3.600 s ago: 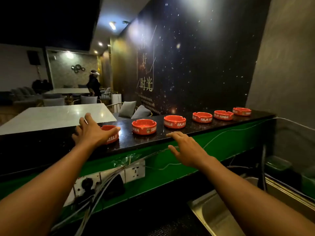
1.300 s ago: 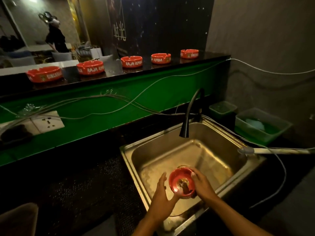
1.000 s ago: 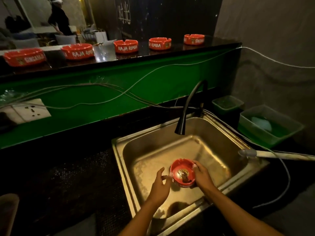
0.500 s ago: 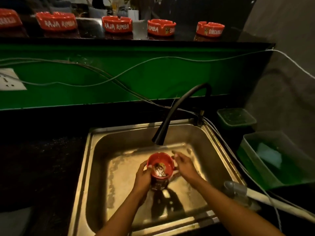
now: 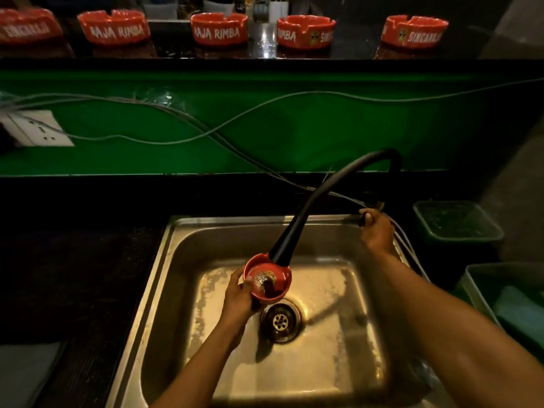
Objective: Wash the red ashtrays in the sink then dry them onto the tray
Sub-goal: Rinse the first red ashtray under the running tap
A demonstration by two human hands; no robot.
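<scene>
My left hand (image 5: 240, 295) grips a red ashtray (image 5: 267, 282) by its left rim, holding it just under the spout of the black curved tap (image 5: 329, 192) above the steel sink (image 5: 182, 260). The ashtray's hollow faces me and shows a dark printed mark. My right hand (image 5: 376, 231) is at the sink's back right corner, its fingers curled on the tap handle (image 5: 362, 217). Several more red ashtrays, among them one (image 5: 219, 29) lettered RAJA RIMBA, stand in a row on the dark ledge above.
Grey cables (image 5: 265, 113) hang across the green wall panel, with a white socket (image 5: 38, 132) at the left. A drain (image 5: 281, 320) lies in the sink floor. Two green plastic tubs (image 5: 456, 222) (image 5: 506, 298) sit to the right of the sink. Black counter lies to the left.
My right hand has left the ashtray and reached back to the tap handle. My left hand alone now holds the ashtray, raised closer under the spout. The view has tilted down.
</scene>
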